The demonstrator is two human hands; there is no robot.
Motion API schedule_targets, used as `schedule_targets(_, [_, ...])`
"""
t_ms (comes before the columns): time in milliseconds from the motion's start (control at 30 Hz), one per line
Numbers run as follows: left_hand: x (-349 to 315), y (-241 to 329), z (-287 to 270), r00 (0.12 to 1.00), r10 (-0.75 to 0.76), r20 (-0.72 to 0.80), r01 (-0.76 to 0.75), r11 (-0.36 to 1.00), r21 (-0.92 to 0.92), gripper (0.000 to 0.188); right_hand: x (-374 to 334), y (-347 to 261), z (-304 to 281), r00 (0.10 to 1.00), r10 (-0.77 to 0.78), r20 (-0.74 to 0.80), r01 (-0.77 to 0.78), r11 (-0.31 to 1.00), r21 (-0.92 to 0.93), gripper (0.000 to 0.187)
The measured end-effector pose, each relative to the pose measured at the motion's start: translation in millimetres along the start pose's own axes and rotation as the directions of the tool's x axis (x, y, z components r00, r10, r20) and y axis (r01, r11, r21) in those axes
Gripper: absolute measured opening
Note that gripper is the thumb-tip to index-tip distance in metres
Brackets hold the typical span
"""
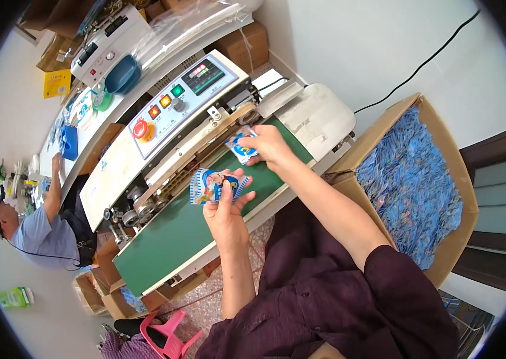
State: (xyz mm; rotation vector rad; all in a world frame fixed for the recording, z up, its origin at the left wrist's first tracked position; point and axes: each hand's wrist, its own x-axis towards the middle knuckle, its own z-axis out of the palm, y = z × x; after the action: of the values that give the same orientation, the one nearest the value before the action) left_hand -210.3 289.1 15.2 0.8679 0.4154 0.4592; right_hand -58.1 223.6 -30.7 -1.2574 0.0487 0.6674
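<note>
My left hand (226, 209) is closed on a few small blue-and-white packets (208, 185), thumb on top, held above the green conveyor belt (169, 251). Farther right, my right hand (268, 145) pinches another blue-and-white packet (242, 145) at the belt's far side. That packet is close to the rollers and guide strip of a sealing machine (199, 140). Whether its edge is inside the machine I cannot tell. The machine's panel has a red emergency knob (140, 130), lit buttons and a small display.
A large cardboard box (468, 197) full of blue packets stands to my right. At the left, another person (43, 230) works at a white table with a blue bin (69, 143). A pink stool (172, 335) is on the floor. A black cable (426, 63) runs along the wall.
</note>
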Motion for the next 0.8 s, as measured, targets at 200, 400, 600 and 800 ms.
schedule_targets(200, [-2.1,4.1,-10.5,1.000,-0.004,0.031,0.005,1.000,-0.005,0.028,-23.1,4.0,28.3,0.987,-0.160,-0.023,0.158,0.983,-0.089,0.025])
schedule_targets(400, [-0.5,-6.9,-12.6,0.988,-0.128,0.080,0.125,0.991,0.051,0.031,-77.8,-10.9,10.2,0.845,-0.343,0.410,0.465,0.850,-0.247,0.016])
schedule_targets(600, [-8.2,-3.7,0.7,0.977,-0.186,0.106,0.149,0.946,0.287,0.027,-91.3,-19.4,-12.3,0.840,-0.460,0.286,0.515,0.842,-0.160,0.008])
schedule_targets(800, [-3.5,-14.2,13.8,0.970,0.210,0.121,-0.242,0.858,0.453,0.010,-99.9,-10.9,-28.5,0.931,-0.169,0.324,0.131,0.982,0.135,0.021])
